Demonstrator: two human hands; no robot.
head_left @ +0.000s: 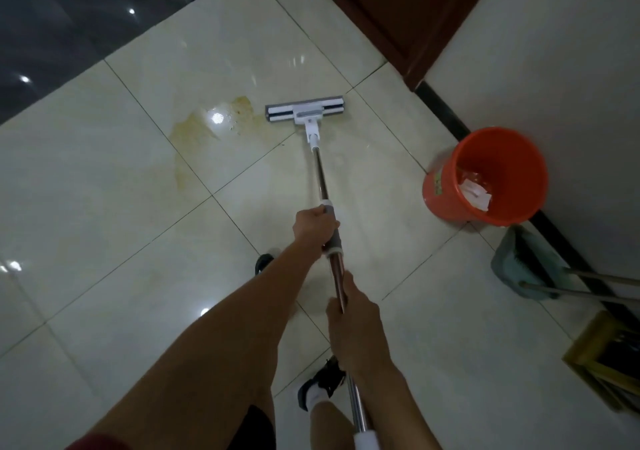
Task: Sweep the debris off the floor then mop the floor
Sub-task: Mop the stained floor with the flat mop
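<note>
Evidently the mopping step is underway: the mop (306, 113) head lies flat on the floor (104, 179), just right of a yellowish stain (194, 138). Next it needs drawing left across that stain. The left hand (313, 226) grips the grey sleeve, the right hand (353, 314) grips the pole lower, both arms extended.

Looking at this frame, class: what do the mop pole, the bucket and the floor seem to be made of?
Mop pole: probably polished metal; it shines along its length.
Bucket: likely orange plastic, one even matte colour.
Floor: apparently glazed pale tile, with grout lines and bright lamp reflections.
</note>
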